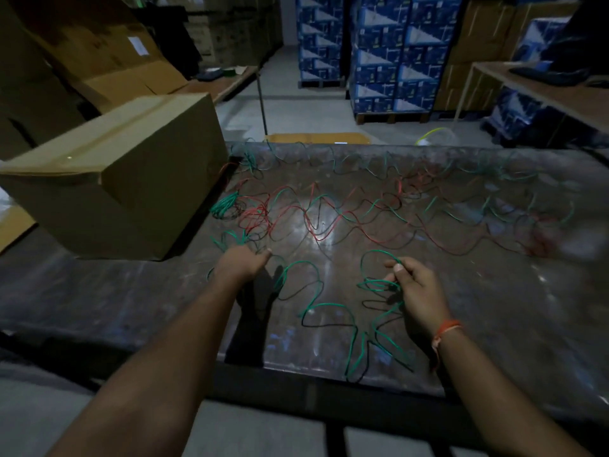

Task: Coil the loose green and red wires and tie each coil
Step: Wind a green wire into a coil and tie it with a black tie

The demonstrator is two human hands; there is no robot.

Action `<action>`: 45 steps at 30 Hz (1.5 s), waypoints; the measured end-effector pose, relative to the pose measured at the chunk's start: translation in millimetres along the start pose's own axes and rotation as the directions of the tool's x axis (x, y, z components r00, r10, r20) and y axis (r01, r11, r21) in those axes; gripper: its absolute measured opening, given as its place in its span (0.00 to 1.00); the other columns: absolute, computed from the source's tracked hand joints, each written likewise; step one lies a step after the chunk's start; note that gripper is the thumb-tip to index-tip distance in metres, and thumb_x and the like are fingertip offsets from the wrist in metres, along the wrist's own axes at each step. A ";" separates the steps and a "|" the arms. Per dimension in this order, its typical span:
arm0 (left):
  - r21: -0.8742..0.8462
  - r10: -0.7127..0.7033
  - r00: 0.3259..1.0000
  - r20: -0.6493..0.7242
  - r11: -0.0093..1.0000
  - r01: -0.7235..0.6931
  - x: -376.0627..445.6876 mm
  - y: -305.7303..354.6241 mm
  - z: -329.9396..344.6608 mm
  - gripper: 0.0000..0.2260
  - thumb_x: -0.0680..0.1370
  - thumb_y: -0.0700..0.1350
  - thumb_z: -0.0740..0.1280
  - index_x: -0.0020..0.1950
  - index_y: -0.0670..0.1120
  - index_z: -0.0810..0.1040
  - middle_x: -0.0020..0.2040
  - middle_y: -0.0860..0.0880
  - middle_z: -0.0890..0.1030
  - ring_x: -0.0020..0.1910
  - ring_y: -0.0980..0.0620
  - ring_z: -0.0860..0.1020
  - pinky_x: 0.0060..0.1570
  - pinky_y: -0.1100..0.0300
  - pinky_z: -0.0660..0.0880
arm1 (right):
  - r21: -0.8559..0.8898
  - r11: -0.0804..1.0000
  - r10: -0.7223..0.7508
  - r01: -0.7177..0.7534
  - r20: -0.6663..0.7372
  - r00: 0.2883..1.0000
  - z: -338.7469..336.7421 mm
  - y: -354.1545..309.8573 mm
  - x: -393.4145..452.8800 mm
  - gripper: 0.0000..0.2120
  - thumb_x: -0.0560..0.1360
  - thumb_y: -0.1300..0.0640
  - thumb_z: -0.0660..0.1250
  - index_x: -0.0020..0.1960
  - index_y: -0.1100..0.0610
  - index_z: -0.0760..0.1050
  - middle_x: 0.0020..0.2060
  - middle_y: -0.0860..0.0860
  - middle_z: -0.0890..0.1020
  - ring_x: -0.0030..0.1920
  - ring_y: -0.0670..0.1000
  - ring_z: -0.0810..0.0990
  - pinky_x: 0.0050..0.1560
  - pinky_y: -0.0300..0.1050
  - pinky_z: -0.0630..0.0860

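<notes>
A long green wire point(324, 305) snakes in loose bends over the near part of the dark table point(494, 291). My right hand point(417, 296) pinches it between thumb and fingers, with a few small loops point(379, 285) gathered at the fingertips. My left hand point(242, 263) rests further left, fingers closed over the same green wire. Red wires point(329, 225) and more green wires lie tangled across the middle and far side. A small green coil point(225, 204) and a red bundle point(255, 216) sit near the box.
A large cardboard box point(125, 179) stands on the table's left side, close to my left hand. Stacked blue cartons point(379, 54) on pallets and brown boxes fill the background. Another bench point(543, 90) is at the far right. The table's front edge runs just below the wire.
</notes>
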State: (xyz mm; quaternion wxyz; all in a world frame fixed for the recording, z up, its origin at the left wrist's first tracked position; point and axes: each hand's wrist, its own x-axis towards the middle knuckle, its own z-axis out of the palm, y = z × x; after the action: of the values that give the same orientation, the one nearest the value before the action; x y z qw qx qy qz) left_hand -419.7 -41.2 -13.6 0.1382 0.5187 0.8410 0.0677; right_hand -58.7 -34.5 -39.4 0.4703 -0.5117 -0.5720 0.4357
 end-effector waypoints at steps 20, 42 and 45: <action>-0.116 0.234 0.944 0.234 0.970 -0.212 -263.8 183.4 48.6 0.21 0.84 0.56 0.57 0.59 0.41 0.80 0.59 0.36 0.81 0.59 0.39 0.79 0.50 0.57 0.72 | 0.030 0.998 -0.050 0.049 0.000 0.999 -165.6 6.5 -103.7 0.13 0.85 0.61 0.56 0.50 0.54 0.77 0.33 0.51 0.82 0.29 0.39 0.74 0.36 0.43 0.71; -0.927 0.352 0.936 -0.019 0.344 -0.148 -337.3 257.2 70.3 0.13 0.85 0.47 0.59 0.49 0.44 0.80 0.54 0.45 0.86 0.52 0.52 0.83 0.51 0.55 0.72 | 0.067 0.991 -0.118 0.112 0.091 0.989 -201.1 -41.7 -129.5 0.12 0.85 0.59 0.56 0.51 0.57 0.78 0.33 0.52 0.83 0.32 0.40 0.77 0.38 0.31 0.72; -0.988 0.252 0.967 -0.034 0.140 -0.071 -332.3 255.5 64.2 0.14 0.85 0.48 0.58 0.44 0.48 0.78 0.46 0.49 0.86 0.47 0.52 0.84 0.47 0.57 0.73 | 0.088 0.995 -0.063 0.056 0.077 0.995 -200.6 -36.9 -127.0 0.11 0.85 0.60 0.57 0.51 0.56 0.79 0.32 0.52 0.82 0.32 0.44 0.78 0.36 0.34 0.73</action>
State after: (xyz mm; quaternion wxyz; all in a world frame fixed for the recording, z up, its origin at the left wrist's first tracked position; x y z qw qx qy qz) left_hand -41.2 -223.6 44.8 0.4910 0.3955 0.5229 0.5737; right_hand 136.5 -161.0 20.8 0.4814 -0.4561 -0.5860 0.4655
